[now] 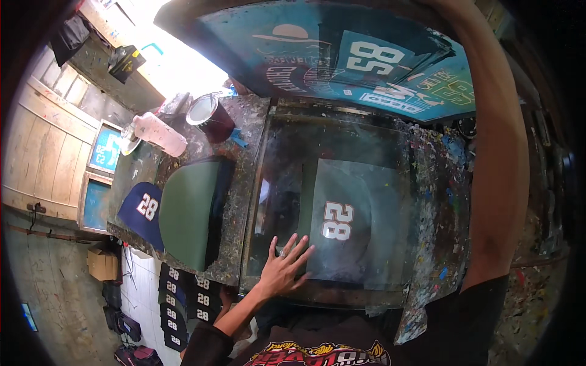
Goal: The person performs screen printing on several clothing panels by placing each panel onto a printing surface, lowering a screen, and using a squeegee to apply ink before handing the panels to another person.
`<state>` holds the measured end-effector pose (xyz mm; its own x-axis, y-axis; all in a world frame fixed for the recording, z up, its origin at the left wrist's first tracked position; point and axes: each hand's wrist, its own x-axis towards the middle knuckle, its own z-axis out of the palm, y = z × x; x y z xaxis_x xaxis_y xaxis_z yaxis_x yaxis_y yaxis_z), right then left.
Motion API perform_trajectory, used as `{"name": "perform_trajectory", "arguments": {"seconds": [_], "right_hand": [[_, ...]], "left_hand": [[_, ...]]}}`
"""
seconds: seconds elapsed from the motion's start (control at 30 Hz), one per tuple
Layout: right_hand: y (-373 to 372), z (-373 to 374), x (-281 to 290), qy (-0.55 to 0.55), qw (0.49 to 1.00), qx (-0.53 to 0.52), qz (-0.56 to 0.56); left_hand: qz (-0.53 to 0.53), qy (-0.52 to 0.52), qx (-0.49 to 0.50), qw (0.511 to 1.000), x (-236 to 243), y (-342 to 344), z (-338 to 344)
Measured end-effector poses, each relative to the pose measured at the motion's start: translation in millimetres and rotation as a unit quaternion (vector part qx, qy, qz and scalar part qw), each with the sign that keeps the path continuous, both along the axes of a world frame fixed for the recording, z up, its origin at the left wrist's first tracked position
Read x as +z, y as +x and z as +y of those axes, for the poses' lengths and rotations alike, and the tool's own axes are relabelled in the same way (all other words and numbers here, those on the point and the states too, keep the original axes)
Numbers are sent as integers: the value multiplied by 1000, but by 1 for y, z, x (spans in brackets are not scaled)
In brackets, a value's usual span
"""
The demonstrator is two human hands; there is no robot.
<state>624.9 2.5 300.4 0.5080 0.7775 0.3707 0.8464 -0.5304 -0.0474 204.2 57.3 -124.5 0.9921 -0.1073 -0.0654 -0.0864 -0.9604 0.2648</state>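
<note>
Navy fabric (141, 210) sits beside a green panel (188, 210); then the left hand (284, 268), fingers spread, pinching nothing, could skew the dark numbered panel (339, 222) on the glass (278, 152) by dragging its edge. Above, the tilted screen (336, 67) might drop if unsupported; the right hand's grip I can't tell, being out of view.

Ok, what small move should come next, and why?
Perhaps lift the dark panel by its left edge: it already bears a printed number, the left hand is spread beside that edge, and the printing screen stands tilted up.

The right forearm (495, 67) runs off the top edge (its hand unseen)
</note>
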Motion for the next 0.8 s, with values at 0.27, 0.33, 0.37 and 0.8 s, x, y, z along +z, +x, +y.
{"name": "perform_trajectory", "arguments": {"seconds": [0.27, 0.33, 0.37, 0.8], "right_hand": [[-20, -9, 1, 11, 999, -4, 50], [-22, -9, 0, 13, 999, -12, 45], [-23, -8, -1, 12, 999, -12, 39], [-10, -9, -20, 57, 995, 17, 74]], "left_hand": [[-22, 5, -4, 1000, -6, -1, 0], [-19, 3, -3, 1000, -5, -2, 1], [-17, 1, -2, 1000, -4, -3, 2], [-97, -116, 130, 980, 22, 9, -89]]}}
